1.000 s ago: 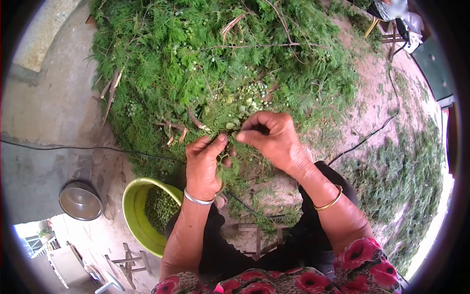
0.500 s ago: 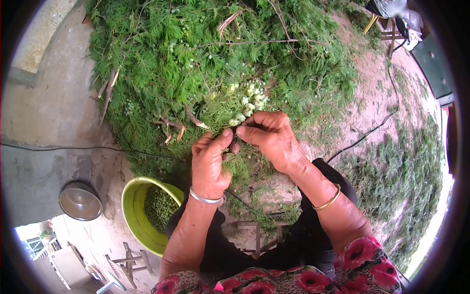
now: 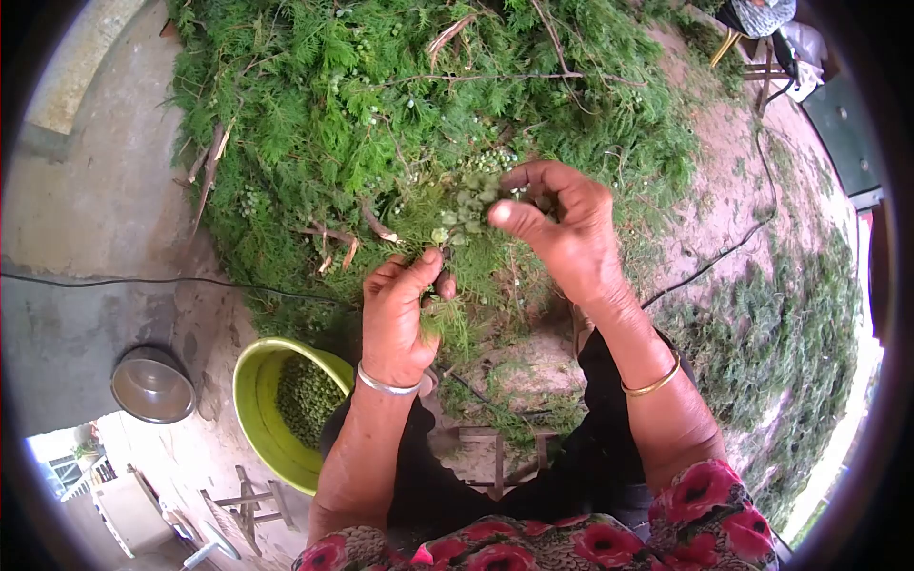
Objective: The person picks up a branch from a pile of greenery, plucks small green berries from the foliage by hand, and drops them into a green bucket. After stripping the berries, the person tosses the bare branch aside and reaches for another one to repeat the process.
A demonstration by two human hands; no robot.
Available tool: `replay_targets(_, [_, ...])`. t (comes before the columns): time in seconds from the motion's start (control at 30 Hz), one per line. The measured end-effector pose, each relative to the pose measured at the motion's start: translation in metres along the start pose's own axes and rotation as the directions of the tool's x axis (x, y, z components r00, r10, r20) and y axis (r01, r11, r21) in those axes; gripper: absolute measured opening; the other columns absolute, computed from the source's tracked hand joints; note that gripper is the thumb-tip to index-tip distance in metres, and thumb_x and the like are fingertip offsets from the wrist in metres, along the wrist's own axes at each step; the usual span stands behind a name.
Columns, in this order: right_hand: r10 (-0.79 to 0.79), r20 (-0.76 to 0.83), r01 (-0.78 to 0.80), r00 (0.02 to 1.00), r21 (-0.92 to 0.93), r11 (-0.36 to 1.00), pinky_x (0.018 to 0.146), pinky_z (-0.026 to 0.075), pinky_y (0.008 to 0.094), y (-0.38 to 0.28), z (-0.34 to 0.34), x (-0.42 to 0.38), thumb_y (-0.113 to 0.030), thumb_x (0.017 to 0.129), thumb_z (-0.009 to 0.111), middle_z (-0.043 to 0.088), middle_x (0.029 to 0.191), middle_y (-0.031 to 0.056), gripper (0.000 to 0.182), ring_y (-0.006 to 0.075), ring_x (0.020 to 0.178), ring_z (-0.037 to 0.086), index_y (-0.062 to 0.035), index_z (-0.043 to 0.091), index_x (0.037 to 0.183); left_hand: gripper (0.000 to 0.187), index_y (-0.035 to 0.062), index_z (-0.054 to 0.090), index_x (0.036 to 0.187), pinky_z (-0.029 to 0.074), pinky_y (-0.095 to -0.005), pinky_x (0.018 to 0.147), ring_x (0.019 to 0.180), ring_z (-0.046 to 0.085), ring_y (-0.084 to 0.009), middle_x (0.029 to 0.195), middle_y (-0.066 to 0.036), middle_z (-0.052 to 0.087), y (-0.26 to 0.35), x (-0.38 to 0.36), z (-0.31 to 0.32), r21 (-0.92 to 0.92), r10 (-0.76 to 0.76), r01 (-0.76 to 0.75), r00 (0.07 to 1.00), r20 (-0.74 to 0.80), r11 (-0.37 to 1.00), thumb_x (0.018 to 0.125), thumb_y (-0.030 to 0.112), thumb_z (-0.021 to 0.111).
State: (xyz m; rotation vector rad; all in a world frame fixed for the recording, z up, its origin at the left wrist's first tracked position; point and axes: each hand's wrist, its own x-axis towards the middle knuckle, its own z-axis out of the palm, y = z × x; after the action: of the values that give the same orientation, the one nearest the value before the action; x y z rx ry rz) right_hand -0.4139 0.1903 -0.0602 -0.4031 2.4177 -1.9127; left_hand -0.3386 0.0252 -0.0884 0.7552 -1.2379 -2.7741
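Note:
My left hand is closed, thumb and fingers pinching the stem of a leafy evergreen sprig. Pale green cones cluster at the sprig's upper end, looking somewhat blurred. Just right of those cones is my right hand, its thumb and curved fingers apart with nothing visible between them. Both hands are over the near edge of a big heap of green evergreen branches. Left of my knee stands a yellow-green bucket, partly filled with small green cones.
A metal bowl sits on the floor at left, with a wooden stool below it. One black cable crosses the left floor; another cable runs along the right. More cut greenery is spread at right.
My right hand has parted from the left, moving up and right, and its pinch has opened. My left hand keeps its hold on the sprig, shifted slightly left.

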Motion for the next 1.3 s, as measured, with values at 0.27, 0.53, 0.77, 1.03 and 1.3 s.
replay_targets(0.27, [-0.183,0.137,0.210,0.973,-0.216,0.954,0.057,0.047,0.0382,0.013,0.012,-0.006,-0.015,0.073,0.072,0.059,0.070,0.0175,0.023,0.0362,0.066,0.060,-0.0014,0.062,0.088,0.009,-0.0012,0.061,0.083,0.043,-0.0244,0.052,0.058,0.052,-0.0131,0.074,-0.004,0.060,0.006,-0.009,0.007,0.090,-0.070,0.064,0.996,0.061,0.994,0.078,0.005,0.067])
replay_targets(0.53, [-0.014,-0.007,0.013,1.000,-0.061,0.998,0.052,0.042,0.0276,0.010,0.018,-0.011,-0.010,0.082,0.064,0.060,0.064,0.0064,0.012,0.0131,0.056,0.053,0.0006,0.064,0.088,0.010,-0.0009,0.062,0.083,0.041,-0.0227,0.052,0.057,0.053,-0.0125,0.073,-0.004,0.060,0.008,-0.009,0.005,0.118,-0.060,0.051,0.995,0.076,0.992,0.078,0.007,0.066])
replay_targets(0.77, [0.540,0.268,-0.533,0.798,0.733,0.424,0.042,0.025,0.0207,-0.002,0.008,0.001,-0.021,0.089,0.054,0.046,0.056,-0.0026,0.021,0.0065,0.043,0.031,-0.0031,0.057,0.079,0.012,-0.0005,0.063,0.082,0.039,-0.0211,0.050,0.057,0.054,-0.0122,0.071,-0.003,0.061,0.007,-0.010,0.007,0.094,-0.065,0.058,0.995,0.076,0.994,0.078,0.009,0.068])
replay_targets(1.03, [0.508,0.143,-0.406,0.849,0.792,0.456,0.041,0.029,0.0199,-0.001,-0.013,0.010,-0.007,0.084,0.047,0.050,0.065,0.0034,0.009,0.0072,0.049,0.038,-0.0012,0.052,0.086,0.011,0.0014,0.063,0.081,0.036,-0.0208,0.048,0.057,0.055,-0.0117,0.069,-0.002,0.060,0.011,-0.011,-0.001,0.141,-0.018,0.016,1.000,0.013,0.990,0.079,0.011,0.068])
replay_targets(1.3, [-0.005,0.110,0.017,0.994,-0.114,0.993,0.051,0.044,0.0273,0.013,0.023,-0.010,-0.011,0.080,0.066,0.063,0.067,0.0053,0.012,0.0137,0.057,0.057,0.0012,0.064,0.078,0.008,0.0036,0.063,0.080,0.033,-0.0203,0.046,0.054,0.054,-0.0090,0.068,0.000,0.060,0.004,-0.015,0.012,0.387,0.059,-0.063,0.998,0.022,0.920,0.080,0.011,0.066])
